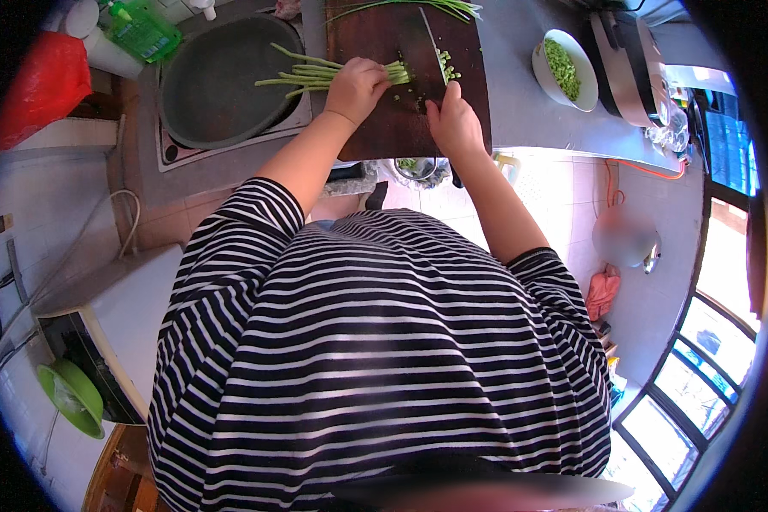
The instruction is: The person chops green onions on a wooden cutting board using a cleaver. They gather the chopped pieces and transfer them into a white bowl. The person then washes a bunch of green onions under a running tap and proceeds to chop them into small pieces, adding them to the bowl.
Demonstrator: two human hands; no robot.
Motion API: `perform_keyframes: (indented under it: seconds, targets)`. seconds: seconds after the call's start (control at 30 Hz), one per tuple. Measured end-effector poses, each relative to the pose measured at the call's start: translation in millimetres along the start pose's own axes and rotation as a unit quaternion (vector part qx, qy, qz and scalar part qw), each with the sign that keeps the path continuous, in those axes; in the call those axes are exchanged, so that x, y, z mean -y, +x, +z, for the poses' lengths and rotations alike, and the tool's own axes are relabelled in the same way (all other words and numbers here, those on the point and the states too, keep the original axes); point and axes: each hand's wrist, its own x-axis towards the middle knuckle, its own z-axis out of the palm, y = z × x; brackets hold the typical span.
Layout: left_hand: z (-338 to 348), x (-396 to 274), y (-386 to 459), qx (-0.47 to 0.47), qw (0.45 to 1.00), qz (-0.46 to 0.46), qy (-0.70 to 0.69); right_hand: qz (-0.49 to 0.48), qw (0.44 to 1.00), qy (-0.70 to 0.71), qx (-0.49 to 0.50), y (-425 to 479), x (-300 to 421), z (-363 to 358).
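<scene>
My left hand (358, 89) is closed around a bundle of long green beans (307, 75), pressed onto a dark wooden cutting board (384, 134). The uncut ends reach left over a grey oval pan, and the cut ends point right. My right hand (456, 121) grips a kitchen knife (434, 41), its handle hidden in the fingers. The blade stands on edge, a little right of the cut ends and apart from them. Small chopped bean pieces (447, 65) lie against the blade's right side. More long green beans (409, 6) rest across the board's far edge.
The grey pan (230, 83) sits on the stovetop, left of the board. On the counter at right, a white bowl (587, 77) holds chopped green pieces beside a rice cooker (627, 70). A green soap bottle (144, 32) and a red plastic bag (45, 89) are at far left.
</scene>
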Motion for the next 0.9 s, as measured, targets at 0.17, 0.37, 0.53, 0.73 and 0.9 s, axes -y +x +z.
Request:
perform_keyframes:
  seconds: [0.17, 0.37, 0.53, 0.73, 0.9]
  targets:
    - [1, -6, -4, -0.004, 1.000, -0.016, -0.001, -0.005, 0.998, -0.039, 0.040, 7, 15, -9]
    - [2, -5, -3, -0.008, 1.000, -0.004, -0.002, -0.006, 0.997, -0.066, 0.045, 31, 30, 3]
    - [6, 5, 0, -0.012, 1.000, 0.006, -0.002, -0.008, 1.000, -0.019, -0.013, 17, 14, 4]
    - [0, -4, 0, 0.009, 1.000, -0.018, 0.008, -0.025, 0.998, -0.044, 0.022, 8, 16, -3]
    - [1, -6, -3, 0.004, 1.000, -0.024, -0.001, -0.013, 0.996, -0.059, 0.058, 25, 26, -9]
